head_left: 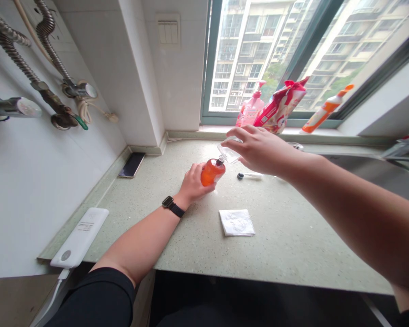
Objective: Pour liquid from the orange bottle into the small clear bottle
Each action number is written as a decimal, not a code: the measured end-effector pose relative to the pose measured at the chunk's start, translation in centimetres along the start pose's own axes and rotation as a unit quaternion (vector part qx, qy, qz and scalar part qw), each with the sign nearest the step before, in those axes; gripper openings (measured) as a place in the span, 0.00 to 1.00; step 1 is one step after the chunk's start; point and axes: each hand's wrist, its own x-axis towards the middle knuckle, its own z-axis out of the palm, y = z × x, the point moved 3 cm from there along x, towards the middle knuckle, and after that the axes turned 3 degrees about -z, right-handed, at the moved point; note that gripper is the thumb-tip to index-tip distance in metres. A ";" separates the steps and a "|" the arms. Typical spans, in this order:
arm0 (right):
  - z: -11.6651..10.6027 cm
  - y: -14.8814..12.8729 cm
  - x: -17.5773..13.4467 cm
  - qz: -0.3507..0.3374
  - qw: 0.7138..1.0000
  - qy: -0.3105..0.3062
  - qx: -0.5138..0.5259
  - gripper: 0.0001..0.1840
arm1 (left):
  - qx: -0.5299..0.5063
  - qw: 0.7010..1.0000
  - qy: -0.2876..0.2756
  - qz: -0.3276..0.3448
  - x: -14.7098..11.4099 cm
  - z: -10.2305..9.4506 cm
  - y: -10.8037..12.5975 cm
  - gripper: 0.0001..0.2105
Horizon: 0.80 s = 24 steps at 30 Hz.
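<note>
My left hand (193,182), with a black watch on its wrist, is wrapped round a bottle of orange liquid (213,172). The bottle leans to the right, and its narrow dark-rimmed neck is uncapped. My right hand (248,143) grips a clear plastic container (230,154) from above, tilted with its lower edge close to the bottle's mouth. Whether the two touch, I cannot tell. Behind them on the counter lies a black cap (240,176) beside a pale, thin piece partly under my right forearm. A folded white tissue (237,222) lies nearer to me.
A phone (132,164) and a white power bank (80,236) with a cable lie along the left of the speckled counter (276,245). On the windowsill stand a pink pump bottle (250,111), a red bag (279,106) and an orange-white bottle (325,111). Metal sink at right.
</note>
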 end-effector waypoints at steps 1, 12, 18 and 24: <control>0.0 0.0 0.0 -0.002 1.000 0.003 0.001 0.29 | 0.001 1.000 0.000 0.001 0.0 0.0 0.0 0.34; -0.5 -0.5 0.7 -0.007 1.000 -0.003 -0.007 0.29 | 0.005 1.000 0.003 -0.009 0.1 0.2 -0.2 0.33; -0.4 -0.4 1.1 -0.026 1.000 0.013 -0.010 0.33 | 0.004 1.000 0.005 -0.005 0.1 0.3 -0.4 0.33; -0.5 -0.4 1.3 -0.026 1.000 0.001 -0.014 0.33 | 0.004 1.000 0.001 -0.005 0.1 0.3 -0.5 0.34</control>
